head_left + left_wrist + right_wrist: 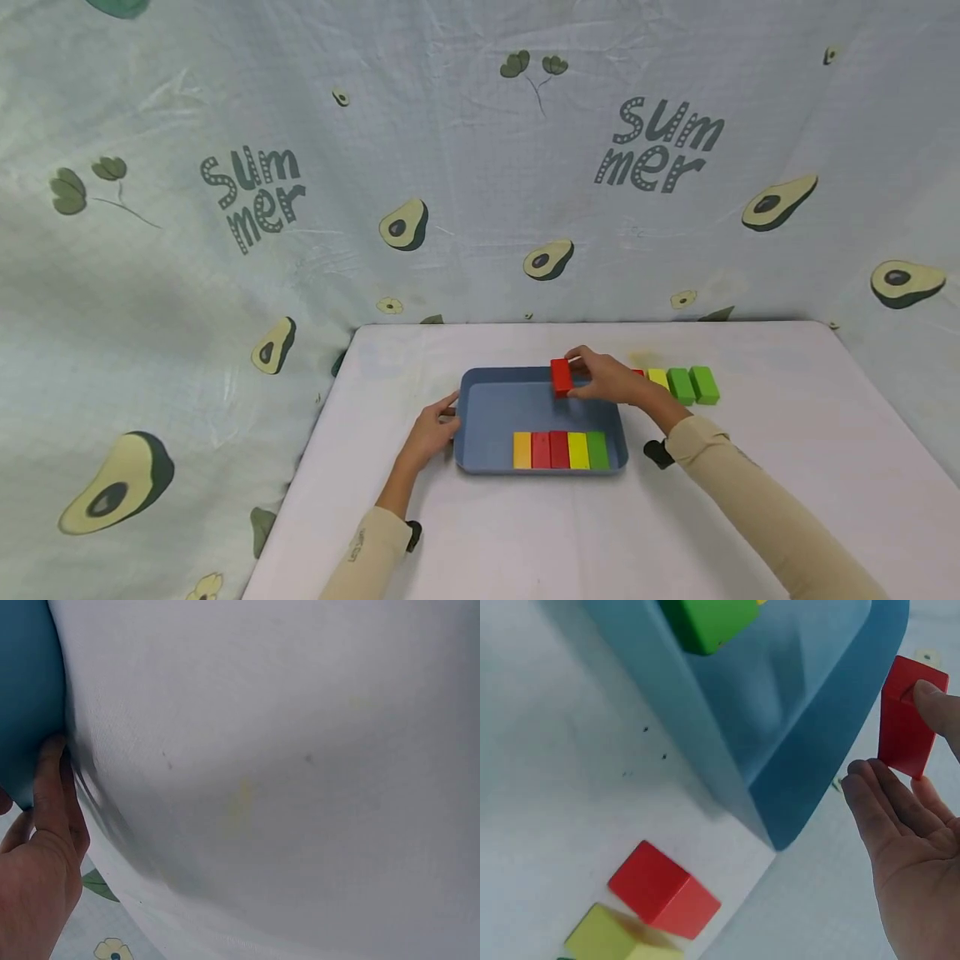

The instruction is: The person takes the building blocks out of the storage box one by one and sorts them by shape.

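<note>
My right hand (pixel 606 379) pinches a red block (pixel 561 378) between thumb and fingers, over the far side of the blue-grey tray (pixel 487 377). In the right wrist view the red block (pixel 907 716) is tilted, with the thumb on one face and fingertips at its lower end. At the tray's left end, my left hand (pixel 431 432) rests its fingers against the outer wall. The left wrist view shows these fingers (pixel 51 787) fairly straight along the tray (pixel 30 690). Inside, a row of orange, red, yellow and green blocks (pixel 559 450) lines the near right side.
To the right of the tray, a red block (pixel 664 889), a yellow block (pixel 657 377) and two green blocks (pixel 681 386) stand on the white table (pixel 540 533). Behind the table hangs a cloth (pixel 465 167) printed with avocados.
</note>
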`<state>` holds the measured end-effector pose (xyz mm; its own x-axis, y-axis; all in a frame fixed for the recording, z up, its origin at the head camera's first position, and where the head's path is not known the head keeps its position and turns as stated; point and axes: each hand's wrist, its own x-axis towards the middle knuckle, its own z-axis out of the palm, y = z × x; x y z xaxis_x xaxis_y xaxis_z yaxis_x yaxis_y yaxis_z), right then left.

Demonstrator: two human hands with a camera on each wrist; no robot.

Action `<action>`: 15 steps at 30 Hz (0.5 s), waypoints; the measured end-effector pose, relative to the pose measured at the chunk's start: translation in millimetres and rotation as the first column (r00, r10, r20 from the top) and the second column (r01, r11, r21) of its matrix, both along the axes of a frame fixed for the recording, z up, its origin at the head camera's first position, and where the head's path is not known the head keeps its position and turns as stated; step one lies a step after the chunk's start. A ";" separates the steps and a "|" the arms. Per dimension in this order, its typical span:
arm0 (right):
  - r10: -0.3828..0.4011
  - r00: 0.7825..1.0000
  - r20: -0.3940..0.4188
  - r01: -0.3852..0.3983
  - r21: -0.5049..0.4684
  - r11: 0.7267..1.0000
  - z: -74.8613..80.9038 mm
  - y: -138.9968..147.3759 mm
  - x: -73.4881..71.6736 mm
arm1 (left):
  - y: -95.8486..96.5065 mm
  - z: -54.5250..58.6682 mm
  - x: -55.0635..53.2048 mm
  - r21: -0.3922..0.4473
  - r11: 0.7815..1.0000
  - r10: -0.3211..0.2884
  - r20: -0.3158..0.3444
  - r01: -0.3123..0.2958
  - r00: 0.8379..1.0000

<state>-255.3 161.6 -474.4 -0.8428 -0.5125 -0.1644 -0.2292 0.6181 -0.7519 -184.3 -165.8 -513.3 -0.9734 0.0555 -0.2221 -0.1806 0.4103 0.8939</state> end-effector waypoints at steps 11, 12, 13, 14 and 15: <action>0.009 1.000 0.011 -0.009 0.002 1.000 6.2 25.2 0.5 | -0.8 -2.4 0.0 0.006 1.000 0.001 0.000 -0.001 1.000; 0.004 1.000 0.019 -0.004 0.009 1.000 7.2 27.2 -0.4 | -0.7 -2.2 0.1 0.005 1.000 0.003 -0.001 -0.003 1.000; 0.000 1.000 0.026 0.000 0.016 1.000 8.5 29.1 -1.4 | -0.5 -2.1 -0.1 0.006 1.000 0.005 -0.002 -0.005 1.000; -0.004 0.999 0.033 0.004 0.021 1.000 10.1 30.8 -2.3 | -0.2 -1.7 -0.1 0.005 1.000 0.006 -0.004 -0.006 1.000; -0.004 0.999 0.033 0.003 0.028 1.000 11.8 32.5 -3.1 | 0.0 -1.3 -0.2 0.007 1.000 0.006 -0.005 -0.006 1.000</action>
<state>-258.4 194.2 -462.6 -0.8384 -0.5043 -0.2067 -0.2020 0.6398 -0.7415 -184.5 -165.8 -514.6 -0.9749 0.0516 -0.2167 -0.1783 0.4029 0.8977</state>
